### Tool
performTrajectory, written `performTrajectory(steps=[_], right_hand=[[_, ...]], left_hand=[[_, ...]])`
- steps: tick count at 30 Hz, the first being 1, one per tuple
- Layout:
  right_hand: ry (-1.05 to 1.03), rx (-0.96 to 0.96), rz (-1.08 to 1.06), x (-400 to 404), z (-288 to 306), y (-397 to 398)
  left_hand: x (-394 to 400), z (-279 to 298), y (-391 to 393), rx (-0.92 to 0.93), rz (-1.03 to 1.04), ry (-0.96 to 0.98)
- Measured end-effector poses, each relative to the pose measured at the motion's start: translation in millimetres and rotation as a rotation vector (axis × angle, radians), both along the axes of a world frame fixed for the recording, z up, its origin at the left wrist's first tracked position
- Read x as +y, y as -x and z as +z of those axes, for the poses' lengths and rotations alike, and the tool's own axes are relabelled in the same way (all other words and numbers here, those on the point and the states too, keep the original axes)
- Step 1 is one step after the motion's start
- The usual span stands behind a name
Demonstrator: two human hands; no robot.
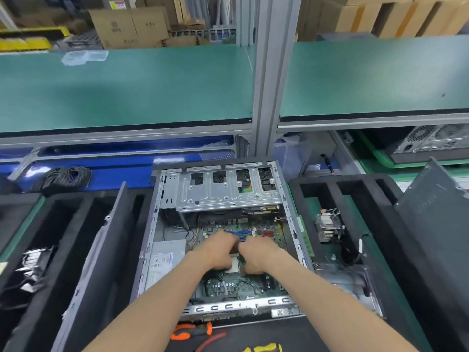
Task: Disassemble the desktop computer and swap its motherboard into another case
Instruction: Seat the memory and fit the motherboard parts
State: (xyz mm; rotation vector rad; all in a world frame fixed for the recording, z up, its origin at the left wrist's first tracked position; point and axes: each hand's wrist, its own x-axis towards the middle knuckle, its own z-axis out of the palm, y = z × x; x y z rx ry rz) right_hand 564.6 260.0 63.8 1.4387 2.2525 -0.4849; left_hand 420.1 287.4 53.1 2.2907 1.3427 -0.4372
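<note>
Hands | left hand point(220, 250) and right hand point(258, 255) curled, knuckles touching, grip unclear | over motherboard point(236, 283) in case point(152, 240)

The open grey metal computer case point(223, 237) gives access only from above. Its far half is roofed by a silver perforated drive cage point(228, 191), so the green motherboard point(238, 283) lies exposed just in the near half. 2 hands point(218, 250) point(258, 255) fill the board's middle. A grey power supply box point(165, 260) blocks the left inner corner. A dark side panel point(101, 250) leans just beside the case's left wall.
</note>
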Motion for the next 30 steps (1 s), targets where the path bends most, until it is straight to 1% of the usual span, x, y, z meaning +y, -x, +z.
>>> performTrajectory(steps=[6, 14, 17, 20, 24, 30], right_hand=[[-0.039, -0.022, 0.037, -3, -9, 1], [-0.054, -0.071, -0.012, -7, -16, 8], [-0.073, -0.071, 0.008, -8, -15, 8], [-0.091, -0.022, 0.024, -7, -8, 4], [-0.104, 0.098, -0.053, -4, 5, -4], [-0.247, 0.192, -0.104, -2, 10, -5]], left_hand=[[-4, -4, 2, 0.006, 0.045, 0.018], [-8, -4, 3, -0.02, 0.103, 0.019], [-9, -6, 4, -0.034, 0.109, 0.016], [-8, -8, 4, -0.057, 0.107, 0.019], [-7, -11, 4, -0.051, 0.127, 0.02], [-6, -12, 4, -0.061, 0.146, 0.026]])
